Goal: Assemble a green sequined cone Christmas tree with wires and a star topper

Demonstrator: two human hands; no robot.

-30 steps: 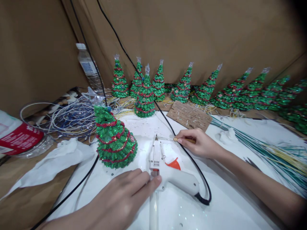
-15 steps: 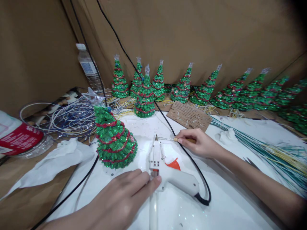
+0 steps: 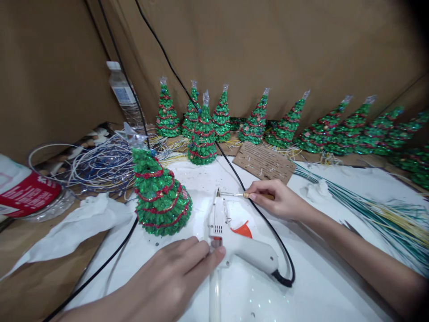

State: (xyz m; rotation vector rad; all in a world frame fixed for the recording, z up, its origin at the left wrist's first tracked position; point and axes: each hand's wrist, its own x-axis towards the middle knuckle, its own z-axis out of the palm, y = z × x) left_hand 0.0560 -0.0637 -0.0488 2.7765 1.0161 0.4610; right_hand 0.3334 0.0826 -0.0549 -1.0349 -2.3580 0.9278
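Note:
A white hot glue gun (image 3: 241, 251) lies on its side on the white table surface, nozzle pointing away, with a glue stick (image 3: 215, 290) out of its rear. My left hand (image 3: 174, 273) grips the gun's body, thumb along its near side, other fingers partly hidden. In a pinch, my right hand (image 3: 273, 199) holds a thin metal tool (image 3: 231, 194) by its wooden handle. The metal tip touches or almost touches the nozzle (image 3: 218, 193). Left of the gun stands a green glittery Christmas tree (image 3: 162, 199) with red garland and a clear star.
More small Christmas trees (image 3: 253, 123) line the back. Behind the gun lies corrugated cardboard (image 3: 264, 161). Wires (image 3: 97, 165) and a red-labelled bottle (image 3: 31, 192) are at left, green wires (image 3: 368, 205) at right. A black cord (image 3: 231, 167) crosses the table.

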